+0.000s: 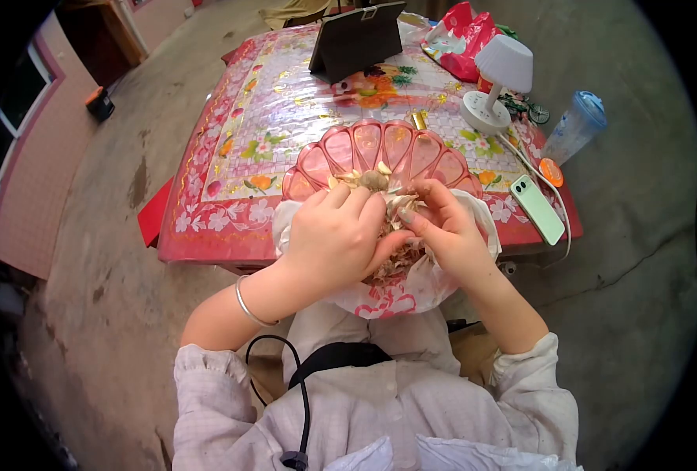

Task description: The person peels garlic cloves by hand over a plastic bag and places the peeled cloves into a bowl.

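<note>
Above a white plastic bag (482, 216) full of dry garlic skins (395, 267), my two hands are close together. My right hand (448, 231) pinches a pale piece of garlic (402, 206) with papery skin between thumb and fingers. My left hand (336, 231) is closed beside it, its fingers curled; what they grip is hidden behind the back of the hand. Just beyond my fingers, a pink scalloped dish (368, 141) holds a garlic bulb (373, 180) and several peeled cloves (384, 168).
The dish rests on a table with a flowered plastic cover (230, 177). A tablet in a black case (356, 39) stands at the back. To the right are a white lamp (504, 67), a blue-lidded cup (576, 125), a green phone (537, 209), a cable and a red bag (474, 47).
</note>
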Available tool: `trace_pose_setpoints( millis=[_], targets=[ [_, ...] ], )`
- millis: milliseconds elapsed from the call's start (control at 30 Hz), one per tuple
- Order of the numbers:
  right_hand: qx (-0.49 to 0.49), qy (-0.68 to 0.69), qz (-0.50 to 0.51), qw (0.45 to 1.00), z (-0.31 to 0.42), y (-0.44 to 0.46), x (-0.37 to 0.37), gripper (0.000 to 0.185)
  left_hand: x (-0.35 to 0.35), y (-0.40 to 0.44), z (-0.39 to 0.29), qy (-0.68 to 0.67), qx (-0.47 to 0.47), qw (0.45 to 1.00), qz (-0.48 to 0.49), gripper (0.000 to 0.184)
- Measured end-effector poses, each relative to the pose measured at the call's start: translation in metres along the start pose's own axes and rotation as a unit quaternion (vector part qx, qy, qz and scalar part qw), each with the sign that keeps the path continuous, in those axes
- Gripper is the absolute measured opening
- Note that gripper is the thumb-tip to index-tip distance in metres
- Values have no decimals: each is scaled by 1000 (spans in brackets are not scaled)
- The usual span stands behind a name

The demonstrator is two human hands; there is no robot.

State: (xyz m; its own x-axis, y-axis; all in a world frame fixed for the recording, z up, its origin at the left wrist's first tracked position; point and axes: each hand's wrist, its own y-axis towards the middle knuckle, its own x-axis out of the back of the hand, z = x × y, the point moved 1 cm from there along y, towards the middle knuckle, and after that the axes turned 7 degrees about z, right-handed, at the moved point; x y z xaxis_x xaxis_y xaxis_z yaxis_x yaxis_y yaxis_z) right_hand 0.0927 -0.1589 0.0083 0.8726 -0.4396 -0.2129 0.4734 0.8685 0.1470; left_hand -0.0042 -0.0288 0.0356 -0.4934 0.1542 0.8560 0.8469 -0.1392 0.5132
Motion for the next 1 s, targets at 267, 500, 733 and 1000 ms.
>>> trace_pose_setpoints(
  millis=[267, 500, 733, 1000],
  targets=[
    [-76, -80, 20, 994, 7, -9, -1, 27, -12, -6, -1, -32, 1, 999, 8, 22],
    [-38, -266, 13, 963, 8, -17, -10, 29, -24, -13, -8, -62, -15, 998, 16, 23],
    [-21, -290, -19, 957, 8, -17, -11, 21, -23, -11, -13, -145, 5, 987, 65, 26],
    [19, -254, -19, 967, 0, -14, -5, 23, -24, -10, -15, -148, 16, 986, 74, 23]
  ],
)
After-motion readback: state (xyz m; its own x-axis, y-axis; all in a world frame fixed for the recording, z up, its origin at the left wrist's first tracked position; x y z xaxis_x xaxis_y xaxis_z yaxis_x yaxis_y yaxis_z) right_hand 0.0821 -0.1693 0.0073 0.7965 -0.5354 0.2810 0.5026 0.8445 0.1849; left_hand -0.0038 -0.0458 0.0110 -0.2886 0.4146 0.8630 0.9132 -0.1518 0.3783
